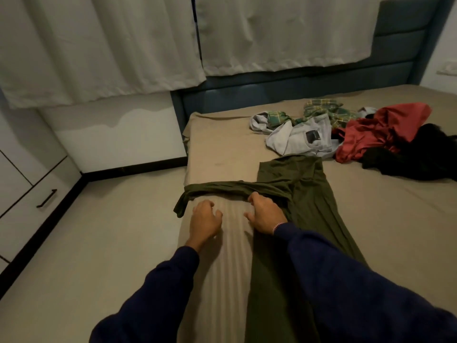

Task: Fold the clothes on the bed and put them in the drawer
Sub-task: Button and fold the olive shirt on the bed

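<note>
At the bed's (371,219) near left edge, your right hand (265,215) pinches the olive garment's (296,206) sleeve, left hand (204,220) loosely curled, empty; fold the sleeve inward next.

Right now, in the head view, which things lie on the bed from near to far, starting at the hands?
left hand and right hand → olive green garment → grey shirt → green plaid cloth → blue headboard.
</note>
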`<control>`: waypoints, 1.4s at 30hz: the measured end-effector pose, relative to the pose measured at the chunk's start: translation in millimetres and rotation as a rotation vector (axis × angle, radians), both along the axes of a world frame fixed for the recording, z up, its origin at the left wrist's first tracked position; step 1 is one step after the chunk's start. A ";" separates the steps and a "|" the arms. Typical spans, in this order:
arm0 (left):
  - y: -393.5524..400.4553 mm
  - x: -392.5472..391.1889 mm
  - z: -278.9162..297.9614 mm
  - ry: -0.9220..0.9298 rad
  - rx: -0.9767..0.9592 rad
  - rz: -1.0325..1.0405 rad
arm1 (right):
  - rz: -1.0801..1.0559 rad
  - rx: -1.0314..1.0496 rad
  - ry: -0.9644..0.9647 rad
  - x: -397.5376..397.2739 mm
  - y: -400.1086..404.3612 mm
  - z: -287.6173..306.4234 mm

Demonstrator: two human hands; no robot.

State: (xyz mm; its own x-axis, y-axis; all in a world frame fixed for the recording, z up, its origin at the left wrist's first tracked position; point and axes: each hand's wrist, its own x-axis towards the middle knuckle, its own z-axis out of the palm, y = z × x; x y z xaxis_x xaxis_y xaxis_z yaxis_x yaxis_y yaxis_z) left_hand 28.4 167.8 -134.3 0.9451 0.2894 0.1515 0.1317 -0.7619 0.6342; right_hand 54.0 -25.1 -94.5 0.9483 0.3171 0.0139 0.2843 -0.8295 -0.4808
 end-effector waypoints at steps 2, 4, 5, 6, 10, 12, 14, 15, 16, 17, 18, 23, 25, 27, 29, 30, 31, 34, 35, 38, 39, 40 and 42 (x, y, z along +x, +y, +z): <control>31.5 25.1 -12.3 -0.006 -0.056 0.108 | 0.028 0.053 0.000 28.2 27.4 -7.1; 65.3 55.1 -32.5 0.013 -0.099 0.214 | 0.084 0.061 -0.028 60.2 62.7 -19.5; 75.3 64.6 -38.8 0.031 -0.137 0.278 | 0.113 0.059 -0.054 69.9 76.7 -24.2; 87.3 78.4 -43.5 0.057 -0.182 0.364 | 0.142 0.058 -0.081 85.3 95.9 -30.3; 116.7 114.9 -51.2 0.229 -0.934 0.544 | 0.200 -0.024 -0.125 126.3 147.2 -39.6; 129.0 126.0 -56.6 0.252 -1.264 0.535 | 0.188 -0.132 -0.161 136.0 160.4 -42.7; 136.2 135.9 -62.1 0.158 -1.335 0.610 | 0.154 -0.149 -0.240 134.5 163.1 -48.5; 140.6 140.1 -61.8 0.091 -1.291 0.685 | 0.141 -0.135 -0.278 129.7 161.3 -50.4; 142.3 146.0 -55.9 0.014 -1.223 0.748 | 0.124 -0.113 -0.309 124.6 156.0 -49.9; 144.9 151.4 -43.6 -0.071 -1.169 0.780 | 0.103 -0.080 -0.331 120.6 151.2 -46.9; 146.9 156.3 -29.9 -0.153 -1.162 0.792 | 0.083 -0.037 -0.343 117.5 145.5 -43.2; 108.5 168.1 85.7 -0.414 -1.304 0.455 | -0.019 0.169 -0.333 104.0 102.9 -6.1; 76.8 171.6 135.8 -0.467 -1.378 0.226 | -0.077 0.334 -0.237 97.8 78.7 13.7; 35.7 166.5 179.2 -0.435 -1.386 -0.017 | -0.171 0.529 -0.141 91.7 43.8 39.5; -11.8 147.0 219.0 -0.381 -1.336 -0.241 | -0.209 0.700 -0.130 79.4 1.1 73.2; -37.1 133.6 235.9 -0.353 -1.310 -0.350 | -0.194 0.773 -0.131 71.6 -21.9 91.7; -59.1 122.6 248.4 -0.317 -1.281 -0.451 | -0.159 0.831 -0.129 66.7 -41.8 109.5; -116.2 86.9 273.0 -0.166 -1.152 -0.715 | 0.005 0.931 -0.167 50.2 -96.8 162.7; -132.7 75.2 278.5 -0.106 -1.086 -0.795 | 0.050 0.963 -0.179 42.9 -112.5 179.8; -168.0 51.5 286.0 0.011 -0.951 -0.964 | 0.050 0.994 -0.267 23.8 -154.9 212.3; -178.1 42.7 287.5 0.019 -0.927 -0.977 | 0.024 0.983 -0.315 13.8 -169.9 220.4; -183.6 37.2 285.3 0.015 -0.894 -0.955 | 0.003 0.955 -0.356 6.1 -181.5 222.8; -189.1 27.6 274.9 0.003 -0.769 -0.858 | -0.017 0.906 -0.426 -12.2 -202.0 222.5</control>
State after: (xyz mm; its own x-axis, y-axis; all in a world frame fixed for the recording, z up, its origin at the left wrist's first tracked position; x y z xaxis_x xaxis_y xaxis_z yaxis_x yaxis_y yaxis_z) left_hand 56.0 -21.3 140.6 0.8759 -0.4339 0.2109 -0.2404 -0.0134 0.9706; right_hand 41.8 -227.1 128.0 0.8125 0.0050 0.5830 0.5713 -0.2066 -0.7943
